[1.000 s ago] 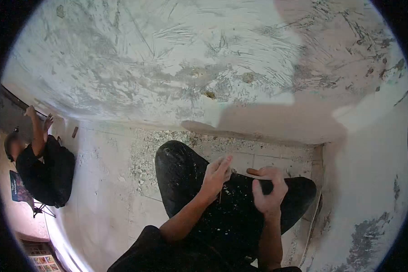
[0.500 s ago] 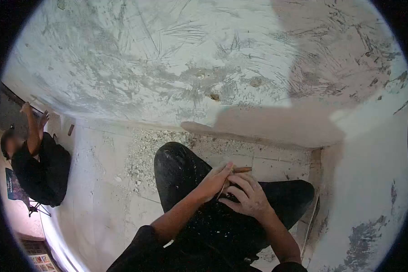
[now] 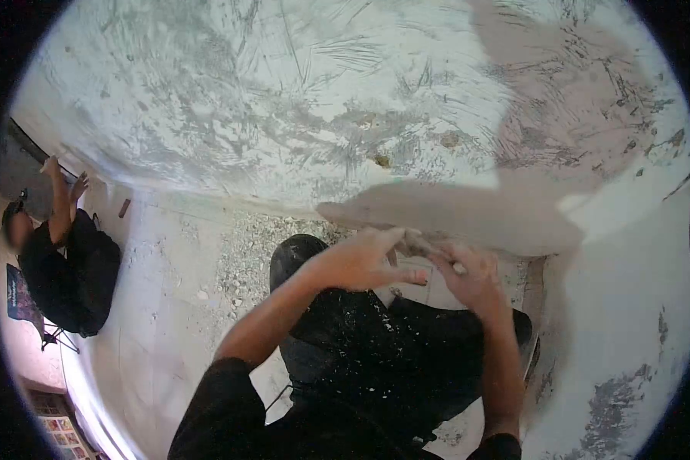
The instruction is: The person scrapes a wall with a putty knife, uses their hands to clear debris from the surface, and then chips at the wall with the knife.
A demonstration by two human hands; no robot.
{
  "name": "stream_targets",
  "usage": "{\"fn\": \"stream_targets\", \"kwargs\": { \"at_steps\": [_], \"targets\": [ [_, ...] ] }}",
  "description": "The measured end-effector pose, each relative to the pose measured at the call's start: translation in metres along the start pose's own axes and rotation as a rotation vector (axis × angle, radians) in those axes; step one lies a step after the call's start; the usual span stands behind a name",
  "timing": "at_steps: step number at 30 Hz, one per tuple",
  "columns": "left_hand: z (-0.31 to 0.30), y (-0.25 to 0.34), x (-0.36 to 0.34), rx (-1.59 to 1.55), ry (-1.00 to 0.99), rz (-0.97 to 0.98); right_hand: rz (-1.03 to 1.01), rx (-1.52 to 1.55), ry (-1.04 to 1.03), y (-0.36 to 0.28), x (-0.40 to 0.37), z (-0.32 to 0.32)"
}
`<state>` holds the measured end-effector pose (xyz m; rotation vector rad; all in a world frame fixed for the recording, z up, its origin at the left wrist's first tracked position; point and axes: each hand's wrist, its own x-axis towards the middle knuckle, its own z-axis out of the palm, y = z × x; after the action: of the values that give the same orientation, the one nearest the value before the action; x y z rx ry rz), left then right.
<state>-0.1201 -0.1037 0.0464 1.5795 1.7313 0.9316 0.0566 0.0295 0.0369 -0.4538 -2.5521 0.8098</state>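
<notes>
Co-worker: a person [image 3: 69,284] is seated near the left end of the long wall [image 3: 284,115], with both arms raised.
Brown piece: laid on the floor [image 3: 169,322], near the long wall's left part.
Long wall: scored and worn to grey in patches; white coating is left between them.
Chips: pale flakes [image 3: 245,253] are scattered below the long wall's middle.
Left hand [image 3: 360,259]: held partly open before the long wall, thumb extended; whether anything is grasped cannot be told.
Slender thing [image 3: 419,244]: blurred, at the fingertips between both hands, before the long wall.
Right hand [image 3: 475,280]: fingers bent beside the slender thing; its grasp cannot be told.
Containers: none can be made out.
</notes>
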Motion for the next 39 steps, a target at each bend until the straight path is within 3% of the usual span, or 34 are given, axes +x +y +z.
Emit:
{"fn": "stream_targets", "kwargs": {
  "at_steps": [2,4,6,9,11,12,13,14,16,18,20,23,25,27,34,36,39],
  "targets": [
    [-0.02,0.01,0.019,0.104,-0.021,0.01,-0.088,-0.317,-0.042,-0.004,0.016,-0.014],
    [-0.035,0.017,0.036,0.211,-0.047,0.021,-0.091,-0.379,-0.151,-0.014,0.036,-0.035],
    [-0.043,0.024,0.051,0.514,0.008,0.046,-0.101,-0.437,-0.264,-0.016,0.052,-0.042],
    [-0.046,0.029,0.066,0.693,0.008,0.112,-0.143,-0.534,-0.241,-0.019,0.067,-0.046],
    [-0.049,0.038,0.071,0.762,0.005,0.137,-0.321,-0.569,-0.119,-0.025,0.079,-0.053],
    [-0.051,0.044,0.073,0.826,-0.002,0.157,-0.316,-0.569,-0.116,-0.02,0.084,-0.057],
    [-0.053,0.05,0.075,0.826,-0.006,0.158,-0.444,-0.599,-0.125,-0.013,0.089,-0.062],
    [-0.056,0.057,0.078,0.895,-0.051,0.097,-0.574,-0.628,-0.133,-0.008,0.094,-0.065],
    [-0.063,0.062,0.083,0.963,-0.102,0.038,-0.597,-0.613,-0.093,-0.012,0.099,-0.064],
    [-0.072,0.063,0.086,1.073,-0.069,0.192,-0.618,-0.602,-0.044,-0.011,0.105,-0.064],
    [-0.068,0.064,0.086,1.069,-0.067,0.201,-0.719,-0.682,-0.04,-0.003,0.108,-0.063],
    [-0.063,0.063,0.09,1.105,-0.087,0.205,-0.693,-0.736,0.036,0.0,0.099,-0.059],
    [-0.061,0.068,0.086,1.146,-0.105,0.207,-0.665,-0.716,-0.025,0.005,0.096,-0.059],
    [-0.065,0.072,0.083,1.125,-0.096,0.332,-0.652,-0.708,-0.073,0.003,0.099,-0.064],
    [-0.059,0.056,0.085,1.162,-0.128,0.214,-0.702,-0.744,-0.084,0.0,0.089,-0.057],
    [-0.061,0.058,0.076,1.131,-0.091,0.36,-0.702,-0.739,-0.108,-0.003,0.086,-0.057],
    [-0.058,0.05,0.085,1.129,-0.125,0.296,-0.576,-0.695,-0.144,0.002,0.086,-0.053]
  ]
}}
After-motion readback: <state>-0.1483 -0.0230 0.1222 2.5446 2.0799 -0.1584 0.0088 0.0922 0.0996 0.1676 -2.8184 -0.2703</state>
